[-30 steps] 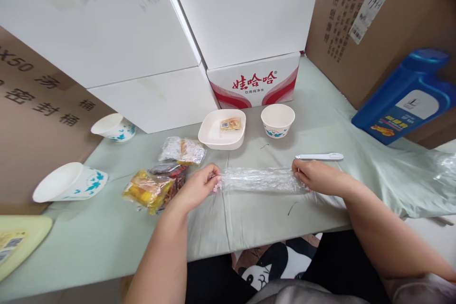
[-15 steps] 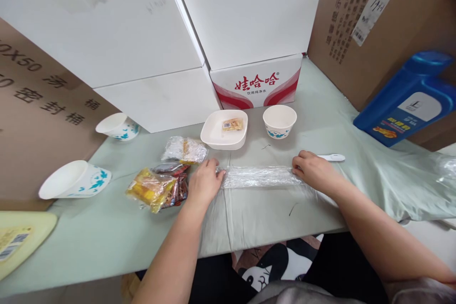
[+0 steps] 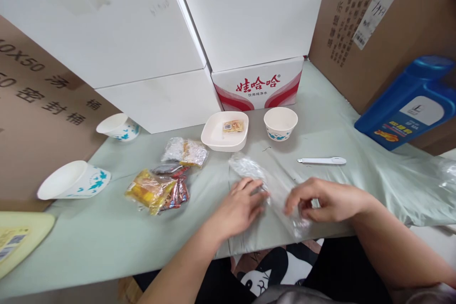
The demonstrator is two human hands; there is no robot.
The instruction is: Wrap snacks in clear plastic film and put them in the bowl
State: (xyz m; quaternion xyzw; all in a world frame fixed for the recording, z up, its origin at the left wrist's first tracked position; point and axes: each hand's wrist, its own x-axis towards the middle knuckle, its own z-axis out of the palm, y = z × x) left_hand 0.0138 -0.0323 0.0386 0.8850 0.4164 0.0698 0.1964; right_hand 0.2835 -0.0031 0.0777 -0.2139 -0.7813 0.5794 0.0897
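Note:
A strip of clear plastic film (image 3: 277, 202) lies slantwise on the cloth in front of me, crumpled at its far end and blurred near the table's front edge. My left hand (image 3: 243, 205) rests palm down at its left side, open, fingers spread with the tips on the film. Over the near right part of it is my right hand (image 3: 324, 199), fingers curled and thumb apart from them. Its fingertips are smeared by motion, so whether they grip the film is unclear. A white utility knife (image 3: 322, 161) lies just beyond the right hand.
A white square bowl (image 3: 210, 138) holds a small packet (image 3: 233, 126). Beside it stands a paper bowl (image 3: 280, 129); two more paper bowls (image 3: 98, 181) (image 3: 123, 126) are at left. Several packets (image 3: 151, 190) lie left of my hands. Boxes (image 3: 258, 86) and a blue bottle (image 3: 406, 104) border the back.
The film, stretched straight across between both hands, now lies slanted and looser. My left hand has moved right and nearer, my right hand nearer to me, uncovering the whole utility knife.

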